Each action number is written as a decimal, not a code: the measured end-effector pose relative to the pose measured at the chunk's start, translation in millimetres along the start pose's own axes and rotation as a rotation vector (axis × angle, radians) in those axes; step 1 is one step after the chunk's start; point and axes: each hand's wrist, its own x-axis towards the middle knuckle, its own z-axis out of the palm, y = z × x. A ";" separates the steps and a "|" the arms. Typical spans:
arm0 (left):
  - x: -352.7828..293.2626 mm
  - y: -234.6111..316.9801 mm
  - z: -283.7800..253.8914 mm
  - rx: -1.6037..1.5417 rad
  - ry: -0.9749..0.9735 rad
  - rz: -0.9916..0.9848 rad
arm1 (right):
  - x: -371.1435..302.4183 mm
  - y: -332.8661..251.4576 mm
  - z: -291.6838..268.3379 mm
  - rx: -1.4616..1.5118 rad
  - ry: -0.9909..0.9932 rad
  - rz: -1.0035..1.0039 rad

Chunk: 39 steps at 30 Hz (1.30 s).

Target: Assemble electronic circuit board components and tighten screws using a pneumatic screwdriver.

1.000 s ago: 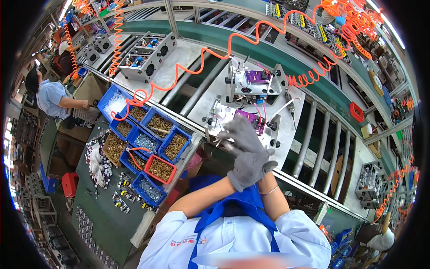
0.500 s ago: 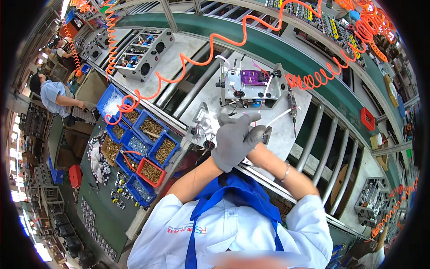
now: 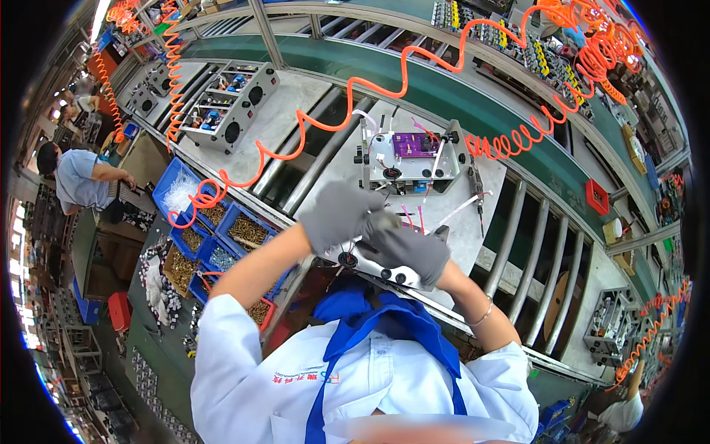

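My left hand (image 3: 339, 214), in a grey glove, is raised with its fingers curled toward my right hand. My right hand (image 3: 408, 248), gloved alike, lies closed just right of it, over a metal panel (image 3: 373, 268) with round black parts. The fingers meet, and whatever is between them is too small or hidden to make out. Red and pink wires (image 3: 413, 219) stick up behind the right hand. Beyond stands an open metal chassis (image 3: 442, 177) with a purple circuit board (image 3: 416, 145) in it. A dark slim power screwdriver (image 3: 477, 185) lies right of the chassis.
Blue bins (image 3: 242, 228) of brass-coloured screws and a red bin (image 3: 260, 312) are at the left. An orange coiled hose (image 3: 325, 122) hangs across the bench. Metal rollers (image 3: 510, 229) run at the right. Another chassis (image 3: 229, 103) stands far left, near a co-worker (image 3: 81, 177).
My hands were crossed over the panel; now they are uncrossed, the left hand moved left and up, the right hand lower. The panel's near edge with its round black parts shows more now.
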 end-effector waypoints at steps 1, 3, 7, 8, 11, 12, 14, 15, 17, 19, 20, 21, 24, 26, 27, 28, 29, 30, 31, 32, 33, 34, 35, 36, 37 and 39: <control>5.5 -4.3 -10.4 0.012 -0.097 -0.074 | 12.6 -2.7 13.8 -0.227 0.549 -0.418; 19.0 -13.5 -14.3 0.092 -0.110 -0.005 | 20.3 -8.0 5.6 -0.706 0.378 -0.317; 32.0 -14.5 -29.5 0.218 0.836 0.093 | 50.7 34.1 -29.9 0.195 0.451 -0.035; 18.0 -0.6 -18.8 0.125 0.721 0.084 | 64.0 50.3 -19.9 0.150 0.603 0.067; 5.2 34.6 31.5 -0.082 0.489 0.127 | 78.6 49.3 -3.9 0.185 0.979 0.158; -4.3 28.4 45.7 -0.190 0.458 -0.040 | 86.2 22.8 -21.4 0.740 0.871 0.163; -9.5 6.0 63.6 -0.151 0.453 -0.049 | 90.6 8.1 -26.6 1.277 0.724 0.182; -10.7 1.6 68.6 -0.115 0.449 -0.056 | 91.9 19.0 -3.9 1.480 0.764 0.173; -11.8 7.2 66.9 -0.087 0.465 -0.031 | 91.0 26.1 9.3 1.683 0.800 0.167; -17.6 13.7 60.2 -0.238 0.367 -0.140 | 96.7 25.7 11.7 1.408 0.893 0.421; -17.8 11.3 61.3 -0.264 0.344 -0.140 | 97.8 27.2 12.8 1.272 0.920 0.467; -19.8 8.8 63.3 -0.266 0.339 -0.141 | 99.0 25.9 19.6 1.275 0.921 0.472; -25.8 -3.3 74.1 0.018 0.146 -0.158 | 95.6 10.8 44.4 1.636 0.791 0.329; -22.3 -11.4 78.6 -0.281 0.298 -0.147 | 94.5 14.8 58.4 1.807 0.737 0.188; -19.8 -13.3 76.4 -0.583 0.432 -0.124 | 92.6 14.3 63.1 1.976 0.695 0.041; -13.2 -6.3 61.5 -0.581 0.468 -0.110 | 91.0 14.7 63.8 1.977 0.707 0.048; -14.5 -3.2 57.3 -0.588 0.459 -0.106 | 89.5 16.3 63.4 1.583 0.776 -0.016; -14.2 -0.8 52.3 -0.630 0.390 -0.180 | 88.4 20.9 60.1 1.180 0.817 -0.073; -12.5 2.4 46.2 -0.670 0.320 -0.251 | 87.5 26.0 56.4 0.776 0.831 -0.120; -6.7 5.0 38.6 -0.550 0.356 -0.141 | 92.8 42.3 64.0 0.655 0.831 -0.136; -5.2 4.9 34.8 -0.551 0.360 -0.147 | 93.1 36.1 49.3 0.657 0.824 -0.137; -3.9 4.6 33.3 -0.475 0.424 -0.083 | 89.7 22.0 23.6 0.728 0.692 -0.205; 0.0 6.2 33.7 -0.399 0.483 -0.008 | 89.3 17.4 5.2 0.790 0.568 -0.266; 4.9 12.8 39.6 -0.467 0.478 0.006 | 101.0 38.0 17.0 0.522 0.613 -0.334; 6.7 19.3 43.3 -0.468 0.483 0.008 | 102.8 36.4 15.0 0.517 0.610 -0.336; 8.5 31.6 49.5 -0.351 0.464 0.144 | 104.0 33.7 8.3 0.467 0.581 -0.317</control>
